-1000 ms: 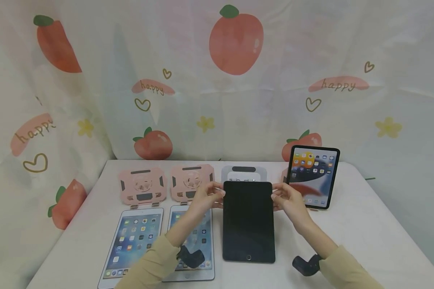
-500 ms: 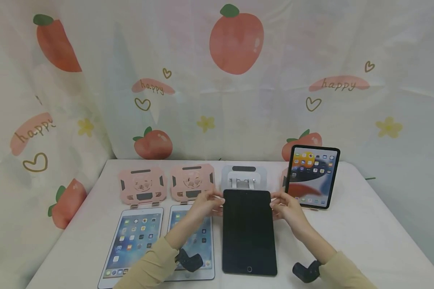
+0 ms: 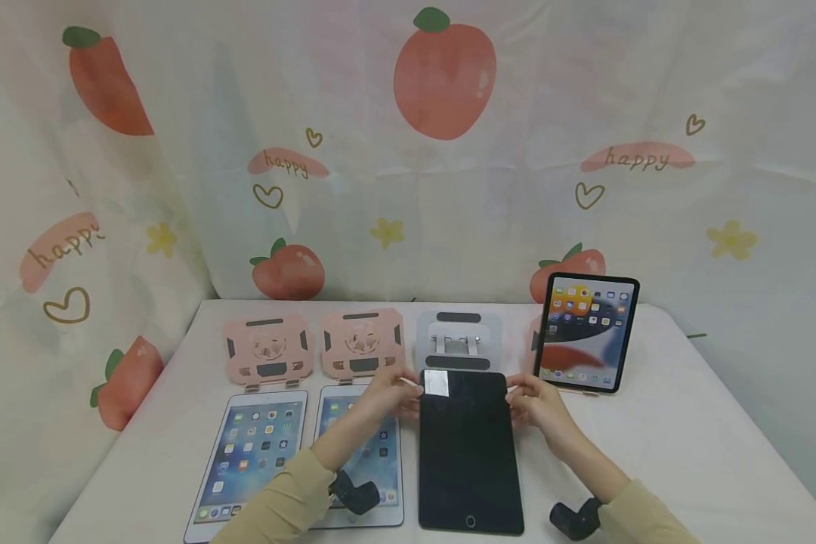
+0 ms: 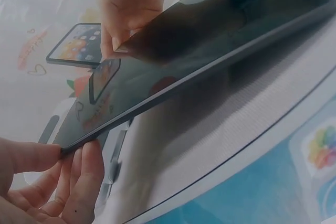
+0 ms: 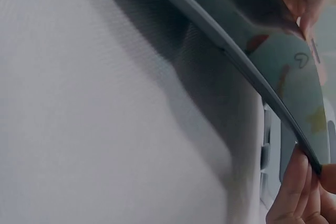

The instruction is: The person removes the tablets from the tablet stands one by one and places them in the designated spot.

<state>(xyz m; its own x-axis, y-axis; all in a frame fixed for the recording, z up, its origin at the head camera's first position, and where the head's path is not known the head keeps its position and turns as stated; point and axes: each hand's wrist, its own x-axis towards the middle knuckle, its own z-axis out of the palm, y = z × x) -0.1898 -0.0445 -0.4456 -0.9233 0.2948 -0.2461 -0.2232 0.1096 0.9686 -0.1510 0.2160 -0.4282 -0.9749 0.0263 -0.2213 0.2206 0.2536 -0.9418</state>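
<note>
Head view: the black tablet [image 3: 471,461], screen up and dark, lies tilted over the white tabletop [image 3: 693,423], home button at 6 o'clock and a pale bright patch by its 11 o'clock corner. The left hand [image 3: 385,397] pinches it near that same corner, and the right hand [image 3: 540,408] pinches it near the 1 o'clock corner; in both wrist views each thumb sits on top with fingers beneath — and the held end is raised clear, a shadow under it. Whether the 6 o'clock edge touches down I cannot tell. Just beyond the tablet, at 12 o'clock, stands a grey stand [image 3: 459,329]. At 9 o'clock lie two white tablets [image 3: 255,453], lit and flat, the nearer one partly behind the left arm. Toward 10 o'clock are two pink stands [image 3: 270,349], side by side; toward 1 o'clock a lit black-framed tablet [image 3: 588,332] leans upright — a pink edge shows behind it.
</note>
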